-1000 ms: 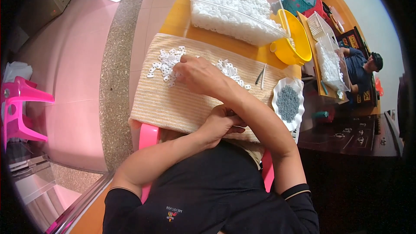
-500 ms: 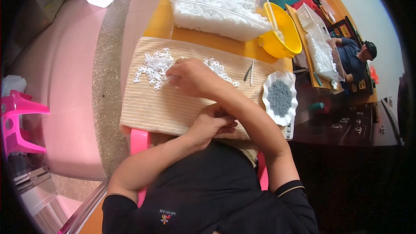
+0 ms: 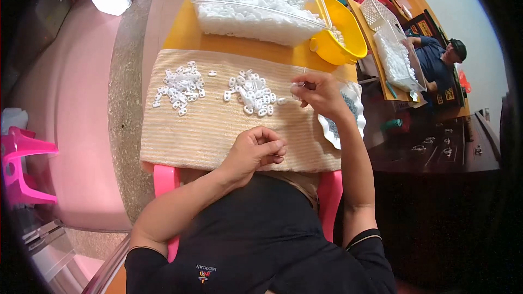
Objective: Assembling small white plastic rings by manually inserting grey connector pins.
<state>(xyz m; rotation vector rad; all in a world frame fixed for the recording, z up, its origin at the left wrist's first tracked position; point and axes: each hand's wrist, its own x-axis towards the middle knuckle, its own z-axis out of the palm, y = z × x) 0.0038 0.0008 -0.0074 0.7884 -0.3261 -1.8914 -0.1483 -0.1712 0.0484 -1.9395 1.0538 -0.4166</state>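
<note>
My left hand (image 3: 255, 149) is closed in a pinch above the near part of a striped cloth (image 3: 185, 136); whatever lies between its fingertips is too small to name. Over the right side of the cloth, my right hand (image 3: 321, 97) pinches a small white plastic piece (image 3: 296, 89). It partly covers a white scalloped dish (image 3: 331, 137) holding tiny grey parts (image 3: 348, 103). Left of that hand lies a pile of white two-holed plastic pieces (image 3: 253, 92). A second pile of similar pieces (image 3: 181, 87) lies farther left, with a single piece (image 3: 212, 73) between them.
A clear plastic bin (image 3: 261, 24) full of white pieces stands at the far edge of the yellow table (image 3: 218, 43). Beside it is a yellow bowl (image 3: 348, 49). Another person (image 3: 436, 62) sits at the right by a second bin (image 3: 395, 62). A pink stool (image 3: 24, 163) stands left.
My right hand has moved right from the left pile to beside the dish, now with a white piece in its fingers. My left hand, partly covered by my right forearm before, now shows fully.
</note>
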